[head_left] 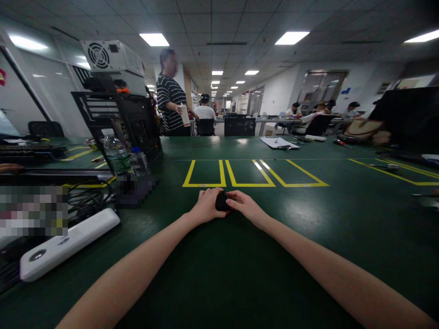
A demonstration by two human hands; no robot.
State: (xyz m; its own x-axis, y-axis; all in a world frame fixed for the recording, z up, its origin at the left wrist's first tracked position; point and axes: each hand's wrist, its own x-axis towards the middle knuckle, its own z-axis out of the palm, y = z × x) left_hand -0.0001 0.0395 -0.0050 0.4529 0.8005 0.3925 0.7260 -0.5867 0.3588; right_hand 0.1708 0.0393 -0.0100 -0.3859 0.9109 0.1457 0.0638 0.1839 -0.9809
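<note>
- Bare forearms (137, 274) of mine run forward from the bottom corners and draw together ahead of me.
- Under them spreads the green table (219, 269), its bare near part lying between my arms.
- On my left stands an open black computer case (142, 123), well apart from my hands; nothing shows me touching it.
- Just beyond my hands, three yellow tape outlines (254, 185) sit side by side; what I hold is on the near side of them, not inside any.
- A long white device (72, 244) lies on the left, out of my grasp.
- My left hand (205, 204) is clamped around the object's left side, fingers over the far edge, thumb on the near one.
- My right hand (247, 206) has thumb and fingertips closed on its right side.
- Smallest is that small black object (222, 201), between both hands at table level; whether it bears on the surface I can't tell.
- As I judge it, the gripping is done and the letting go is not; the covered parts hide any finer progress.
</note>
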